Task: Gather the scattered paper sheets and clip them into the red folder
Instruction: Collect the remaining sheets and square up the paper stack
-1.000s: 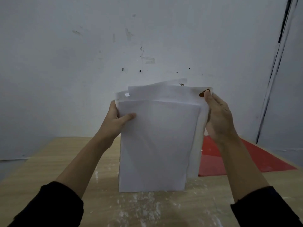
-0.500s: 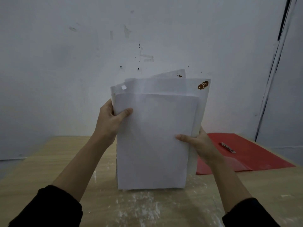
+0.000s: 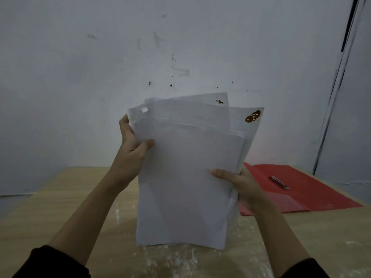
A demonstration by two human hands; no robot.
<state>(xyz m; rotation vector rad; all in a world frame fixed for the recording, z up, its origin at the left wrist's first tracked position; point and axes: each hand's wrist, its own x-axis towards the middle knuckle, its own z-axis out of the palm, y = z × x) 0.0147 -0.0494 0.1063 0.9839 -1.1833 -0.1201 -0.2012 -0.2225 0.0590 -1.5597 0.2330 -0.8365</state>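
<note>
Head view, single entry. Sheets [image 3: 184,187]: one white stack, held upright above the near middle of the desk [image 3: 60,207]; top edges fanned and uneven, several back sheets standing higher than the front one; one back sheet bore a brown mark [image 3: 253,116] at its upper right corner; whether the bottom edge touched the desk could not be told. Left hand [image 3: 130,155]: grip closed round the stack's upper left edge, thumb across the front sheet, fingers behind. Right hand [image 3: 241,185]: grip pinching the lower right edge, thumb flat on the front, fingers hidden behind the paper. Folder [image 3: 301,187]: red, lying open and flat on the desk to the right, just behind the right hand, apart from the stack. Clip [image 3: 280,182]: small metal fastener on the folder's inner face, holding no paper; whether it was raised or pressed down was too small to tell. Desk: pale wood, with white dust [image 3: 170,261] under and in front of the stack; no loose sheet showed on the part in view. Other items: dark sleeves [image 3: 54,261] at both forearms; a marked grey wall [image 3: 80,77] behind. Progress, as judged: gathering appeared done, all visible paper being in hand; squaring the edges was unfinished. Outstanding: carrying the stack to the folder, seating it under the clip, fastening it.
</note>
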